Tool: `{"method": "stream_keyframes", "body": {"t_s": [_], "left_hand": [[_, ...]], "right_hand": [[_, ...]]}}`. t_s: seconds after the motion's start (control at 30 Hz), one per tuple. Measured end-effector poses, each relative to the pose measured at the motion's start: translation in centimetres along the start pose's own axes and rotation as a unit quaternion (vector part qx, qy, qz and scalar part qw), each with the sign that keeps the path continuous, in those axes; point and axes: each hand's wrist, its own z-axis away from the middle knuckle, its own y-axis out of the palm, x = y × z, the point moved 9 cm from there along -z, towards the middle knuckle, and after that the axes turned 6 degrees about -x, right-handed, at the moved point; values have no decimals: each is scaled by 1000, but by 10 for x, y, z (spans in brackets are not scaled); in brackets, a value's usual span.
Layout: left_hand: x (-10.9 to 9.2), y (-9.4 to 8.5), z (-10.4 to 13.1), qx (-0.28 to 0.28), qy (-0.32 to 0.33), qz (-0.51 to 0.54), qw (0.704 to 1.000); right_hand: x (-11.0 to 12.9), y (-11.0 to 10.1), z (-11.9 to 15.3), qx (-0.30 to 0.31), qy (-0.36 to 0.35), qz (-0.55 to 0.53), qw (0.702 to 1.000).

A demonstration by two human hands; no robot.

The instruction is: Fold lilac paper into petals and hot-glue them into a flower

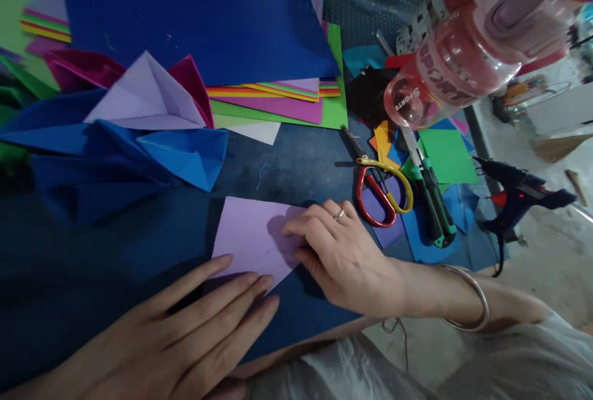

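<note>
Pinching lilac paper (252, 230), right hand (345, 255), left hand (185, 335) flat on it, bottle (456, 60) lettered "SPORTS"

Lettering read on pink see-through bottle (467, 57), set beyond and to right of scissors (370, 163). Small word "SPORTS" (406, 100) printed in pale letters on bottle's end nearer scissors, with larger S-like mark (415, 92) set just beside it. Second, much larger word (443, 76) printed around bottle's body, farther from scissors; read as "SPORT" in stylised letters, first letter blurred.
</note>
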Motion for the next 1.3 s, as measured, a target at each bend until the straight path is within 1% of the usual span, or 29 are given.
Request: {"method": "stream_keyframes", "body": {"t_s": [0.13,0.17,0.3,0.47,0.67,0.77,0.83,0.93,1.0,1.13,1.2,1.3], "left_hand": [[6,-10,-11,-25,-40,-9,999],[7,-11,-14,-24,-42,-16,999],[9,-8,-19,14,-17,-24,999],[15,-9,-18,11,-36,-15,999],[4,-14,-18,-5,1,-46,999],[0,-17,-18,-14,10,-36,999],[0,-20,-18,-22,3,-22,1000],[5,-27,-15,-32,-15,10,999],[9,-31,-14,-24,-15,28,999],[24,-42,-15,-30,-25,21,999],[31,-42,-17,-28,-26,15,999],[38,-37,-19,-11,-19,25,999]], "right_hand": [[1,-1,1,-20,-9,21,1000],[2,-1,1,-25,-13,25,999],[3,-1,2,-37,-20,29,999],[2,-1,2,-48,-23,28,998],[0,-1,4,-52,-28,27,998],[0,-1,4,-53,-30,24,998],[0,-1,4,-52,-28,21,998],[-1,-2,4,-57,-27,8,998],[0,-3,4,-65,-30,-1,997],[3,-5,6,-79,-51,8,996],[5,-5,7,-87,-65,9,994],[10,-8,9,-105,-100,-2,989]]}}
